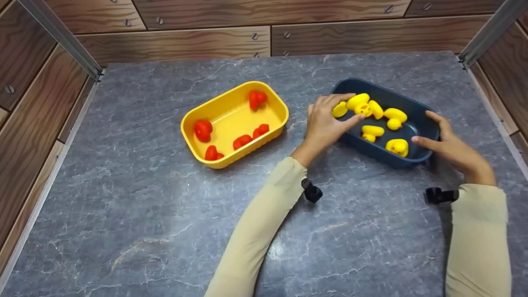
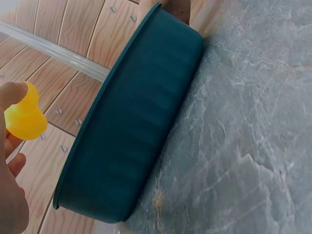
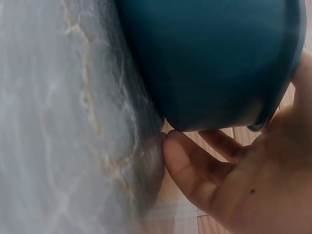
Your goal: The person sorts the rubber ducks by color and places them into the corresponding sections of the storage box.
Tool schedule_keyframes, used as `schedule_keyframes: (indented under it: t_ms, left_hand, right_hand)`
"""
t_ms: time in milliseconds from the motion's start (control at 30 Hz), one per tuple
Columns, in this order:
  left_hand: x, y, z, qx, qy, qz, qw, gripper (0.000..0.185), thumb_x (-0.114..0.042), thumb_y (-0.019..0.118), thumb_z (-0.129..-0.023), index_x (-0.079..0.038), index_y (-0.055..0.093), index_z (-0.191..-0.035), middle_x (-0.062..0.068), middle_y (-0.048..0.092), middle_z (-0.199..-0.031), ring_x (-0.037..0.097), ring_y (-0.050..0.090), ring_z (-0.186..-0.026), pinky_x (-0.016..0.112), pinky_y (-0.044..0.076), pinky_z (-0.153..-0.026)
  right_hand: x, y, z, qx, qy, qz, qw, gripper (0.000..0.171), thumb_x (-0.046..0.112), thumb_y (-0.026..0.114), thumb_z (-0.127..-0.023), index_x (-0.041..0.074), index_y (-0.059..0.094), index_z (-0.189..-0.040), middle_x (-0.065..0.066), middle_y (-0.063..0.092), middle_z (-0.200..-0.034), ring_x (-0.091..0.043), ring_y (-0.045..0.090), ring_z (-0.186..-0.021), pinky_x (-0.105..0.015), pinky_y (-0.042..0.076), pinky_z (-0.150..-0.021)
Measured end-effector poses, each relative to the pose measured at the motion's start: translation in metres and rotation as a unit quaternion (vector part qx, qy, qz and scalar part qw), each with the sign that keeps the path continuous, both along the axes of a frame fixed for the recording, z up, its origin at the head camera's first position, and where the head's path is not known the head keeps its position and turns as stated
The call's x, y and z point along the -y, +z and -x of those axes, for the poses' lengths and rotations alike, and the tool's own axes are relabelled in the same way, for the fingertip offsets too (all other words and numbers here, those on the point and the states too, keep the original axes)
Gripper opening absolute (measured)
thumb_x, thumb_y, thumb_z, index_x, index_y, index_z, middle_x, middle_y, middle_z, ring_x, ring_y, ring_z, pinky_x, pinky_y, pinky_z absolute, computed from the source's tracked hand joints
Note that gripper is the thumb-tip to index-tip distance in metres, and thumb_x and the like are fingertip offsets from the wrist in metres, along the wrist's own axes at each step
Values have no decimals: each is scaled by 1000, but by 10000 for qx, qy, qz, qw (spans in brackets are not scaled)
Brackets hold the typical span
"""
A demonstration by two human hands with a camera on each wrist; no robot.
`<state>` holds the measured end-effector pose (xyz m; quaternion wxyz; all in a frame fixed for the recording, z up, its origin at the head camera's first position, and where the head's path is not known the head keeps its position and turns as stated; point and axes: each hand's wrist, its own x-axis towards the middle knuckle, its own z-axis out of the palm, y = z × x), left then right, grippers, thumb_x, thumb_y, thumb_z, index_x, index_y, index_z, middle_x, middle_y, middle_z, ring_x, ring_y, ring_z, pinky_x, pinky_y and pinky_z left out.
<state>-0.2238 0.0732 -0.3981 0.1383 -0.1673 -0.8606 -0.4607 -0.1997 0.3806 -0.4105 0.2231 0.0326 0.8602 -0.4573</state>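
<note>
My left hand (image 1: pixel 326 121) pinches a yellow toy duck (image 1: pixel 358 101) between thumb and fingers over the left part of a dark blue tub (image 1: pixel 367 154). In the left wrist view the duck (image 2: pixel 27 119) is above the tub's rim. Several more yellow ducks (image 1: pixel 395 115) lie inside the tub, some on their sides. At the tub's right end my right hand (image 1: pixel 460 150) grips the wall, thumb over the rim and fingers outside. In the right wrist view, fingertips (image 3: pixel 178 153) reach low beside the tub's outer wall (image 3: pixel 204 63).
Left of the dark blue tub stands a yellow tub (image 1: pixel 194 154) with several red toy ducks (image 1: pixel 203 130) in it. Both tubs rest on a grey marbled tabletop (image 1: pixel 136 198). Wood-patterned panels (image 1: pixel 198 41) and metal corner posts (image 1: pixel 62 39) bound the work area.
</note>
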Motion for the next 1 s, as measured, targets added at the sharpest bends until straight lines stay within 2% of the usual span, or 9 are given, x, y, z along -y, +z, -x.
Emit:
schedule_keyframes:
  t_ms: [233,500,767,1000]
  left_hand:
    - [0,-3,1,87,104,417,9990,50,-48,74,-81,-28,63,-125,-12,64,-125,6,50,-115,24,32,-89]
    - [-1,-4,4,417,25,667,9969,52,-52,71,-82,-30,61,-128,-15,62,-128,5,49,-118,24,32,-93]
    - [7,-5,3,340,-161,587,9976,56,-51,72,-81,-29,59,-131,-13,57,-135,7,45,-124,26,30,-95]
    - [25,-13,1,395,-256,277,9985,56,-47,74,-81,-26,60,-131,-9,59,-133,9,46,-121,26,31,-94]
  right_hand:
    - [0,0,-1,21,45,28,10000,92,40,53,-97,32,-21,-151,-17,-33,-154,-44,-8,-145,-53,3,-118]
    - [1,4,-1,101,7,-23,9999,93,41,53,-97,31,-23,-150,-18,-37,-152,-47,-14,-143,-59,1,-116]
    - [0,2,0,49,-4,-13,10000,92,42,53,-97,36,-22,-150,-17,-36,-153,-46,-9,-144,-54,3,-118]
    - [-1,1,-1,39,4,-31,10000,93,44,54,-96,37,-21,-150,-17,-37,-152,-48,-13,-143,-59,1,-116]
